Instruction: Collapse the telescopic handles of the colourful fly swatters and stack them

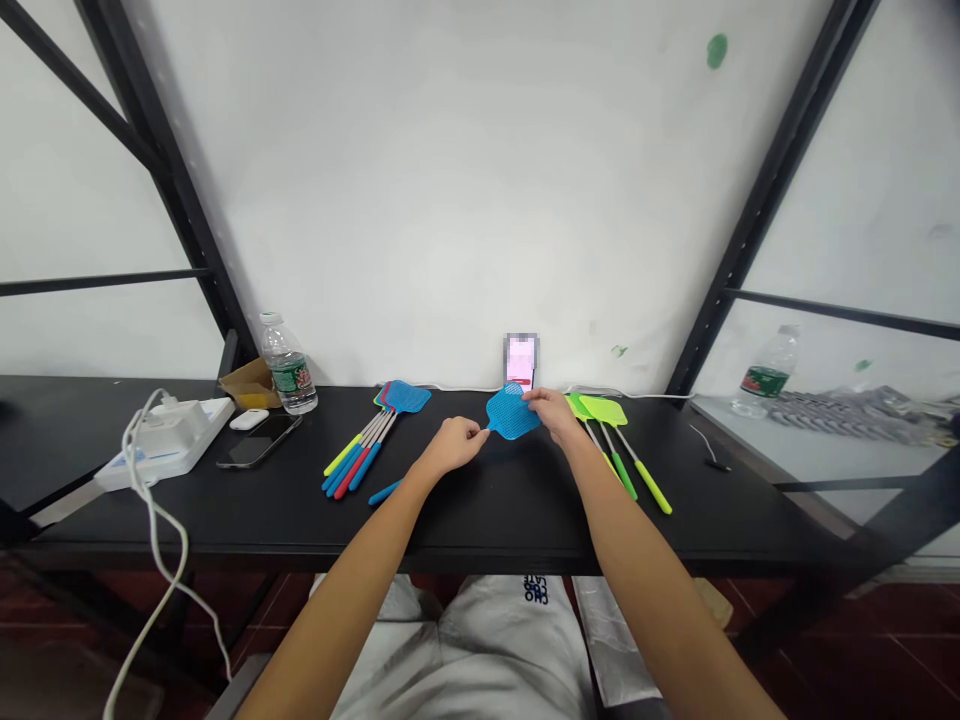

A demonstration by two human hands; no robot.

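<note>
A blue fly swatter [511, 413] is held over the black table [487, 510] between both hands. My left hand [452, 445] is closed around its shaft just below the head; the blue grip end [384, 492] sticks out near my wrist. My right hand [551, 410] pinches the top right edge of the mesh head. A pile of several swatters [375, 435] with blue heads and mixed coloured handles lies to the left. Green swatters [615, 440] lie to the right, just past my right hand.
A phone [520, 362] leans on the wall behind the swatter. On the left stand a water bottle [288, 364], a cardboard box [250, 382], a flat phone [259, 441], an earbud case [249, 419] and a power strip [166, 440] with white cable. Another bottle [768, 372] stands right.
</note>
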